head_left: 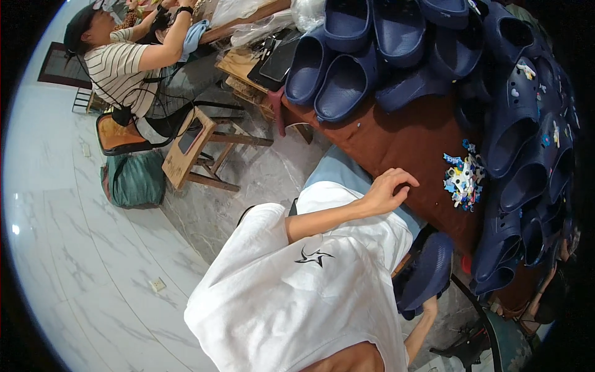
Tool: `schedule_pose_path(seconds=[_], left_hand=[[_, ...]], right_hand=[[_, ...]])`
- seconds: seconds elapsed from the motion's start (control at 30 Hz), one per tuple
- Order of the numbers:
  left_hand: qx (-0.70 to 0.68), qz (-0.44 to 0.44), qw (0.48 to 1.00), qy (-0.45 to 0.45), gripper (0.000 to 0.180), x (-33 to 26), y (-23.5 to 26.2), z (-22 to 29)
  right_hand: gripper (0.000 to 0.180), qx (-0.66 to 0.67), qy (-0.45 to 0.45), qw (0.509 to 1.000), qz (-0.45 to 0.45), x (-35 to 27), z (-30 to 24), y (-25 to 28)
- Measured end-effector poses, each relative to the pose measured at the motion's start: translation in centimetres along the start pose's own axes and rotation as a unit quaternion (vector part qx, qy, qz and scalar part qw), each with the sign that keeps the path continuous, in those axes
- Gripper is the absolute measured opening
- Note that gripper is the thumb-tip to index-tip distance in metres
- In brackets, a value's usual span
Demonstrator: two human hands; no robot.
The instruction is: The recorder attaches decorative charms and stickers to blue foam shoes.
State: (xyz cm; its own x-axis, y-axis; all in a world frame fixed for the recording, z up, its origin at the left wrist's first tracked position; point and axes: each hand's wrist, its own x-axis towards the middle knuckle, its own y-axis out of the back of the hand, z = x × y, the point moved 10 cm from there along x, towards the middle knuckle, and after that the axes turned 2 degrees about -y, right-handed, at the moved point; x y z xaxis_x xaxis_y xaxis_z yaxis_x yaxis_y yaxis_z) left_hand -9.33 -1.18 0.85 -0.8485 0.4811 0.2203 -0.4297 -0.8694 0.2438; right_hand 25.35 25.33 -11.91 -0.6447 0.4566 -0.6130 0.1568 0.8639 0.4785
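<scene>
Navy blue foam clog [426,273], at 5 o'clock below the brown table edge [396,146], gripped from beneath by the right hand [429,308], may slip, while the left hand [388,190], fingers loosely curled and empty, could scatter the small multicoloured shoe charms [462,180] at 3 o'clock.

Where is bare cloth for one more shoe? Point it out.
The brown cloth lies bare between the left hand, the pile of small charms and the navy shoes stacked above. A thinner strip runs below the charms. The right edge is crowded with more shoes.
</scene>
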Motion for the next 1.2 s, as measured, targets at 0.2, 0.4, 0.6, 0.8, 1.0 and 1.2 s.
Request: schedule_pose_path(seconds=[0.2, 0.4, 0.6, 0.8, 1.0, 1.2], left_hand=[[-0.136, -0.003, 0.988, 0.067, 0.021, -0.5, -0.5, -1.3], [-0.227, 0.108, 0.961, 0.112, 0.035, -1.0, 2.8, -5.7], [-0.187, 0.147, 0.964, 0.121, 0.027, 0.0, 5.1, -2.4], [-0.093, 0.102, 0.989, -0.047, 0.026, 0.9, 4.3, 3.3], [-0.204, 0.006, 0.974, 0.1, 0.033, 0.5, 0.4, 0.9], [-0.408, 0.011, 0.875, 0.259, 0.041, 1.5, -3.0, -3.1]], right_hand=[[0.035, -0.061, 0.158, 0.985, -0.035, -0.9, -14.9, -2.8], [0.021, -0.01, 0.229, 0.973, 0.028, 1.4, -27.5, -6.0], [0.02, -0.004, 0.219, 0.963, 0.16, 3.9, -28.9, -7.7], [0.032, 0.04, 0.243, 0.953, 0.174, 4.7, -30.7, -10.8], [0.021, 0.073, 0.283, 0.946, 0.138, 4.8, -31.5, -8.5], [0.018, -0.038, 0.295, 0.877, 0.378, 5.8, -30.6, 0.6]])
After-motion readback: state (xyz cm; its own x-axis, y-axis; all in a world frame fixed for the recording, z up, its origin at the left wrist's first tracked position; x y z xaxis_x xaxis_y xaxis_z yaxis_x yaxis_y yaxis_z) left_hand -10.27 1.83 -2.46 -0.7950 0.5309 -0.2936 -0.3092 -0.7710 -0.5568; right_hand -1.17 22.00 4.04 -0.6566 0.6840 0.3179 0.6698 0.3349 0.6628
